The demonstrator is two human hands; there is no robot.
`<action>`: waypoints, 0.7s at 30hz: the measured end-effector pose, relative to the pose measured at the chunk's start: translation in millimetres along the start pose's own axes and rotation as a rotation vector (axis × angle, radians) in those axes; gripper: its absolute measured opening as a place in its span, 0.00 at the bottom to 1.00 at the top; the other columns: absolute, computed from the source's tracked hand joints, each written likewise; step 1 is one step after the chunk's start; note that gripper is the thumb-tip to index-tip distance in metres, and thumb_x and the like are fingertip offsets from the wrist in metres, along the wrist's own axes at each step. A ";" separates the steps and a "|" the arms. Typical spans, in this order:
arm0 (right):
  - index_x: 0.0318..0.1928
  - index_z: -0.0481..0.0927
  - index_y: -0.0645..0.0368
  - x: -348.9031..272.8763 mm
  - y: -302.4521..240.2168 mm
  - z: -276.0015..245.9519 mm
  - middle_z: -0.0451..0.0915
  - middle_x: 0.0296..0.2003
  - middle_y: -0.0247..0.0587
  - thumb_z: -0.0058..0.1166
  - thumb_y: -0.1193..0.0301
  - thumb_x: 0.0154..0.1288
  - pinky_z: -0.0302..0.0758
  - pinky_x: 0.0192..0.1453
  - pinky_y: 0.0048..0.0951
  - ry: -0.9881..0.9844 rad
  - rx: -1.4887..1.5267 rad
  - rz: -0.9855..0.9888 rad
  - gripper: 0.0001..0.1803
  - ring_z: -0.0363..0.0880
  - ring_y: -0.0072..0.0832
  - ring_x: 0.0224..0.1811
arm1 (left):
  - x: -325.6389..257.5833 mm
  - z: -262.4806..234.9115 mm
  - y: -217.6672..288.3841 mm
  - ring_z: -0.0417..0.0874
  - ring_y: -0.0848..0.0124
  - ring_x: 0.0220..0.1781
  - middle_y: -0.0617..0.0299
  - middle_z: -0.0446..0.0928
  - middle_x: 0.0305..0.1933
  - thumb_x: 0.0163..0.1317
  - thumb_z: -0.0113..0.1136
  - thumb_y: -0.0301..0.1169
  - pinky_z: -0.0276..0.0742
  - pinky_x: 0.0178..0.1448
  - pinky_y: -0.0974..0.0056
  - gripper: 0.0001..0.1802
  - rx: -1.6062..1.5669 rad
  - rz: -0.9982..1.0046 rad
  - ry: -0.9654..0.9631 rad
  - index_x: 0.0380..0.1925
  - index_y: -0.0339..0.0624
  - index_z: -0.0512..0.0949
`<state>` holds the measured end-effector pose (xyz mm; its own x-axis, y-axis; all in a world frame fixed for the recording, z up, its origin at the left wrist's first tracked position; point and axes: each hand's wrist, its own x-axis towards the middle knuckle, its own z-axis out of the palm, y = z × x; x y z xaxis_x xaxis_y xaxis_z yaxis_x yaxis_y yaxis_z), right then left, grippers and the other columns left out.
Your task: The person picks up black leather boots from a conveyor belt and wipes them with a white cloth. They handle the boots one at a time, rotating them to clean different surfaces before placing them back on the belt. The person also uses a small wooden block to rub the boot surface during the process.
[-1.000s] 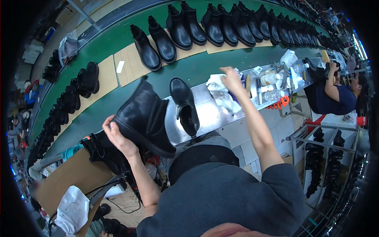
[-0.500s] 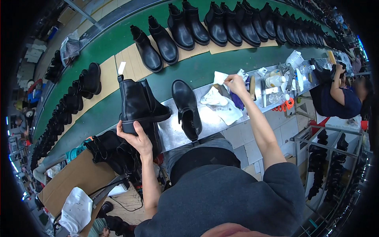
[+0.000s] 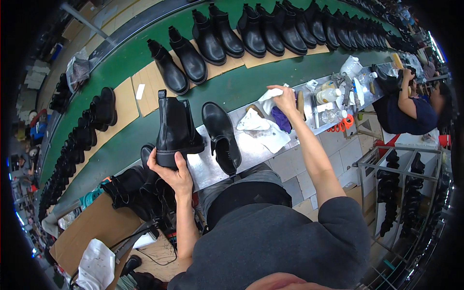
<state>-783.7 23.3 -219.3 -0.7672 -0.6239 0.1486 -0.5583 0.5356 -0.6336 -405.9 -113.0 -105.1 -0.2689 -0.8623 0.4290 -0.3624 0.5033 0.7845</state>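
My left hand (image 3: 175, 177) grips a black ankle boot (image 3: 175, 126) from below, the thumb and fingers at its heel and sole. The boot stands upright in that hand, pull tab up and toe to the right. Between the fingers of my right hand (image 3: 286, 100) is a white cloth (image 3: 268, 95), lifted above the bench. Just beneath it, more white rags (image 3: 266, 129) with dark smudges lie on the metal bench top (image 3: 250, 151). A second black boot (image 3: 220, 126) rests on the bench between my hands, its opening toward me.
A long row of black boots (image 3: 212, 43) stands on cardboard (image 3: 151, 83) along the green belt (image 3: 232, 77). Bottles (image 3: 328, 95) and tools sit on the bench at right. A cardboard box (image 3: 92, 227) is at lower left. Another person (image 3: 411, 113) works at far right.
My right hand has picked up a white cloth and shifted slightly left. My left hand has turned the boot somewhat, and the view has shifted a little.
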 end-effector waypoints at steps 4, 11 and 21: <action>0.44 0.87 0.43 -21.3 -23.1 -19.1 0.82 0.40 0.38 0.52 0.77 0.56 0.75 0.47 0.35 0.044 -0.147 -0.237 0.18 0.80 0.38 0.41 | -3.1 1.0 0.3 0.64 0.61 0.61 0.48 0.59 0.59 0.64 0.58 0.35 0.60 0.66 0.58 0.31 -0.010 0.031 -0.022 0.60 0.33 0.56; 0.36 0.74 0.58 -41.9 34.2 -97.4 0.77 0.36 0.45 0.42 0.75 0.68 0.71 0.27 0.24 0.598 1.448 0.362 0.06 0.73 0.23 0.27 | 2.8 3.5 6.5 0.64 0.60 0.58 0.49 0.61 0.55 0.61 0.61 0.34 0.57 0.66 0.57 0.31 -0.098 -0.074 -0.031 0.58 0.32 0.59; 0.54 0.70 0.55 -24.4 120.9 -110.9 0.82 0.33 0.48 0.41 0.67 0.72 0.65 0.17 0.23 0.540 0.967 0.554 0.13 0.69 0.19 0.18 | 13.1 4.2 6.8 0.65 0.62 0.58 0.50 0.62 0.57 0.60 0.64 0.32 0.60 0.64 0.60 0.32 -0.149 -0.104 -0.041 0.58 0.33 0.60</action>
<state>-867.4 166.4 -215.3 -0.9855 -0.0101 -0.1694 0.1693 -0.1304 -0.9769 -415.6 -120.7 -96.0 -0.2745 -0.9046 0.3260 -0.2551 0.3954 0.8824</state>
